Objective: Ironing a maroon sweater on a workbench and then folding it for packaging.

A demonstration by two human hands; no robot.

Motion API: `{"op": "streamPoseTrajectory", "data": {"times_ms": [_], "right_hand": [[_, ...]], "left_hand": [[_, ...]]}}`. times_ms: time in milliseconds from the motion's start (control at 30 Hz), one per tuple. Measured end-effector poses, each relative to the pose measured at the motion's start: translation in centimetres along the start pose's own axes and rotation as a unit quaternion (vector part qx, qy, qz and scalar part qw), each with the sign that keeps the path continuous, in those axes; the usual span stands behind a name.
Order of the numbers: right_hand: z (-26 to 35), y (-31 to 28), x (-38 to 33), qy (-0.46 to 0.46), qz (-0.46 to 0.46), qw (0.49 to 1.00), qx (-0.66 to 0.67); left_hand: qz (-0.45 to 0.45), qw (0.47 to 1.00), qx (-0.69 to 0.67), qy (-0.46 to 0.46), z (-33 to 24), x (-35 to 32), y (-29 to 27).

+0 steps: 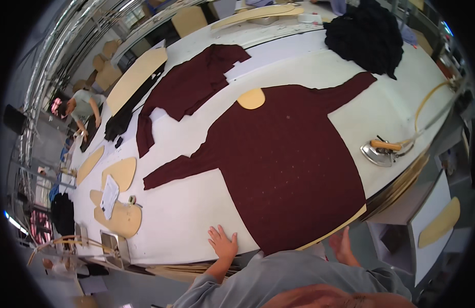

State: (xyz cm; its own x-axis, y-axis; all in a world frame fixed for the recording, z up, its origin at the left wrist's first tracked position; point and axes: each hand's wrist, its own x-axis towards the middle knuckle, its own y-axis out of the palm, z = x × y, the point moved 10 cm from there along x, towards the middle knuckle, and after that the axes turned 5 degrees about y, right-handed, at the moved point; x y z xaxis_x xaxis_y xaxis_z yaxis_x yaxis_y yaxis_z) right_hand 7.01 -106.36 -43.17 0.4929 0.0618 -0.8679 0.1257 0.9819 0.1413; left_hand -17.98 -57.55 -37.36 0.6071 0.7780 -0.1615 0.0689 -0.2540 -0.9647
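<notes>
The wearer's grey shirt (309,277) fills the bottom, right up against the hem of a maroon sweater (294,169) that lies flat on a white table (191,215). Its long axis runs away from the wearer, leaning a little left — neck at the far end, hem at the table's near edge, sleeves spread to both sides. A yellow board (251,99) shows at the sweater's neck, and a yellow strip (340,227) along its hem; small pale specks dot the front. The left hand (223,244) rests open, palm down with fingers apart, on the tabletop just left of the sweater's hem. The right hand (343,249) is open too, fingers extended, just beside the hem's right end and past the table edge. White tabletop shows between the sweater's left side and the left hand, and again between its right side and an iron (378,154) with a wooden handle. Beyond the sweater's left shoulder lies a second maroon garment (188,84); beyond its right sleeve, a black cloth heap (368,38). Well left of the sweater, papers (109,197) lie on shaped yellow boards (122,220) — their marks too small to read.
</notes>
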Motion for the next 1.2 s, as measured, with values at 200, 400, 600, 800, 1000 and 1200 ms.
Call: {"op": "streamPoseTrajectory", "data": {"times_ms": [200,400,600,800,1000,1200], "right_hand": [[-3.3,9.2,-2.5,-0.045,0.114,0.989,0.084],[-3.0,6.4,-3.1,-0.052,0.004,0.98,-0.19],[-2.2,4.1,-4.5,-0.102,-0.004,0.98,-0.17],[-10.1,-3.6,0.7,-0.208,0.103,0.965,-0.123],[20.0,5.0,0.7,-0.434,0.133,0.866,-0.211],[-10.6,-1.7,-1.9,-0.149,0.053,0.971,-0.178]], "left_hand": [[-0.019,0.987,-0.149,0.059,-1.6,-0.1,-3.2],[0.125,0.543,-0.681,0.476,-25.7,-1.1,-32.6],[-0.154,0.306,-0.484,0.805,-32.4,-16.1,-54.8],[-0.287,0.282,-0.433,0.807,-32.7,-20.0,-59.8],[-0.64,0.064,-0.332,0.69,-30.0,-26.2,-65.9],[-0.623,0.208,-0.38,0.651,-31.5,-22.9,-60.1]]}}
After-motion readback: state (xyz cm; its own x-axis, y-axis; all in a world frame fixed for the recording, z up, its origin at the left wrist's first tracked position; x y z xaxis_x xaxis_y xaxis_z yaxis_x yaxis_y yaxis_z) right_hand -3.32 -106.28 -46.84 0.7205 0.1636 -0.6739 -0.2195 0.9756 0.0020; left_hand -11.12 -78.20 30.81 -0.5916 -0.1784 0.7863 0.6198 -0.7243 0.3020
